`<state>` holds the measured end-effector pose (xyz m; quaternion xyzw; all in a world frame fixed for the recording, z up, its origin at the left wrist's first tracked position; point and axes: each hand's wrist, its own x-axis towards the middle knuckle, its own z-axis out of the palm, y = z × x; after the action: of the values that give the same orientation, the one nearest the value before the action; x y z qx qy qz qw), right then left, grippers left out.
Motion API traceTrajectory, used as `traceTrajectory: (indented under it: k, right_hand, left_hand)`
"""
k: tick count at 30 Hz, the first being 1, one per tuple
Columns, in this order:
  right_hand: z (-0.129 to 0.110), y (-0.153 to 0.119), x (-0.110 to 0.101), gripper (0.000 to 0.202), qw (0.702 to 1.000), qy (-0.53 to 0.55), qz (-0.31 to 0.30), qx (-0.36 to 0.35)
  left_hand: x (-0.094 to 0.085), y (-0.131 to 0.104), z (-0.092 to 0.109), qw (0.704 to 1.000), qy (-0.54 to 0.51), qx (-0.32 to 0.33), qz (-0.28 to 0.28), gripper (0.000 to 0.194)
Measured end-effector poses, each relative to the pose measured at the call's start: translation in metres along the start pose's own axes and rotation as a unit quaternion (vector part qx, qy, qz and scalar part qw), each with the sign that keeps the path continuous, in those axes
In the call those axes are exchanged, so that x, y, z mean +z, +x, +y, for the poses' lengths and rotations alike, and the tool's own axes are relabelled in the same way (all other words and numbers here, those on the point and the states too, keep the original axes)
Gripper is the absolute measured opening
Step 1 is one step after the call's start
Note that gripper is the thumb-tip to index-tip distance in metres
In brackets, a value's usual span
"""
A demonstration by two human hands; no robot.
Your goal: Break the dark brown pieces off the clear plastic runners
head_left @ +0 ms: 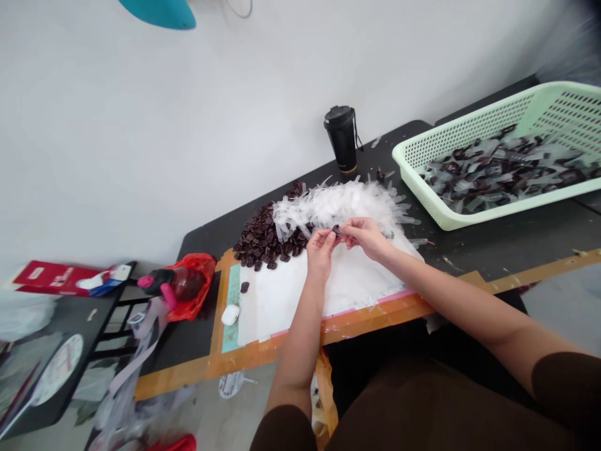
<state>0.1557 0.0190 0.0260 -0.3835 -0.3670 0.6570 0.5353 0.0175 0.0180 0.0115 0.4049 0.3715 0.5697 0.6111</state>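
1. The black table (474,257) spreads beneath everything here; with the fingertips as clock centre, the wall (94,125) fills twelve.
2. The pale-green perforated basket (429,203) sits at two, holding jumbled dark pieces and translucent strips.
3. Both forearms converge: the right reaches in from four, crossing the table's taped edge, the left from between six and seven, covering part of the white sheet (277,304).
4. A heap of translucent strips (350,203) lies just beyond the hands at twelve, overlapping the heap of dark-brown pieces (260,235) at nine.
5. The left hand (320,250) and right hand (364,236) meet above the sheet, thumbs and fingers pinching one small dark-brown piece (336,230) between them; its details are too small to tell.
6. A black lidded tumbler (342,138) stands at twelve, behind the strips.
7. A small white case (230,315) lies at eight.
8. One loose dark piece (245,287) rests near it.
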Motion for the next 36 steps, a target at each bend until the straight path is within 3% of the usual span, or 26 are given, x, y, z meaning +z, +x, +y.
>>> traceTrajectory:
  k: [9, 14, 18, 23, 36]
  right_hand:
    - [0.003, -0.001, 0.002, 0.028, 0.999, 0.051, 0.0, 0.012]
    - [0.006, -0.001, 0.001, 0.023, 0.993, 0.105, 0.006, 0.062]
    - [0.007, -0.001, -0.001, 0.019, 0.988, 0.123, -0.028, 0.088]
    - [0.006, 0.0, -0.002, 0.02, 0.99, 0.11, -0.045, 0.075]
    - [0.006, -0.003, -0.001, 0.03, 0.999, 0.021, -0.045, 0.014]
  left_hand:
    - [-0.007, 0.002, -0.002, 0.992, 0.096, 0.077, -0.007, 0.022]
    - [-0.004, 0.001, -0.004, 0.985, 0.127, 0.12, 0.0, 0.02]
    - [-0.003, -0.001, -0.002, 0.979, 0.14, 0.149, -0.006, 0.018]
    - [-0.002, -0.002, 0.002, 0.975, 0.152, 0.162, -0.029, 0.018]
    - [0.003, -0.006, 0.002, 0.981, 0.114, 0.153, -0.022, 0.021]
